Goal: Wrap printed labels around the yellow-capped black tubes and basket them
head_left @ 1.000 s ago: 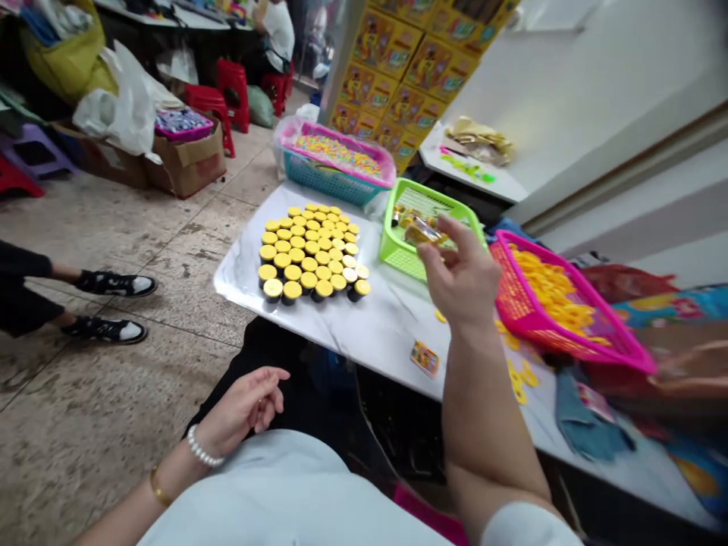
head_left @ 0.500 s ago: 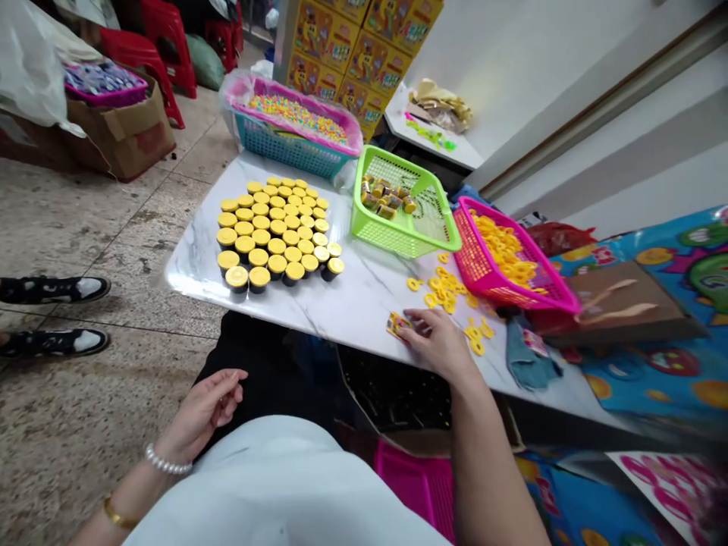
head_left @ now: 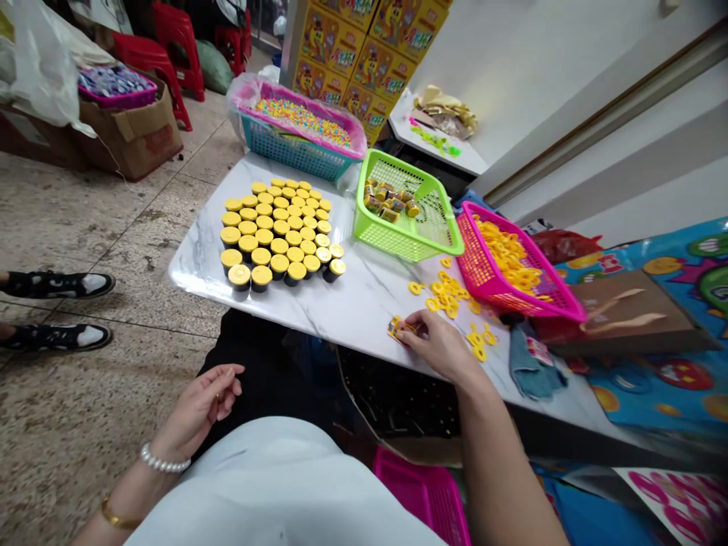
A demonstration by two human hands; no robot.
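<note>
Right hand (head_left: 437, 345): is resting on the marble table (head_left: 353, 303) near its front edge, fingertips covering part of a small printed label (head_left: 396, 327) — whether it is pinching or only pressing the label cannot be told.
Left hand (head_left: 200, 403): is hanging over the lap, fingers loosely curled, holding nothing.
Label position: is lying flat just inside the table's front edge, left of the loose yellow rings (head_left: 449, 292).
Risk, slide-off: the label is sitting on smooth stone; a dragging fingertip is likely pushing it over the edge.
Risk, poor grip: a thin flat piece is offering little to catch — it may be bending or creasing.
Risk, scatter: the wrist is lying close to the rings; a sideways sweep may be knocking some off.
</note>
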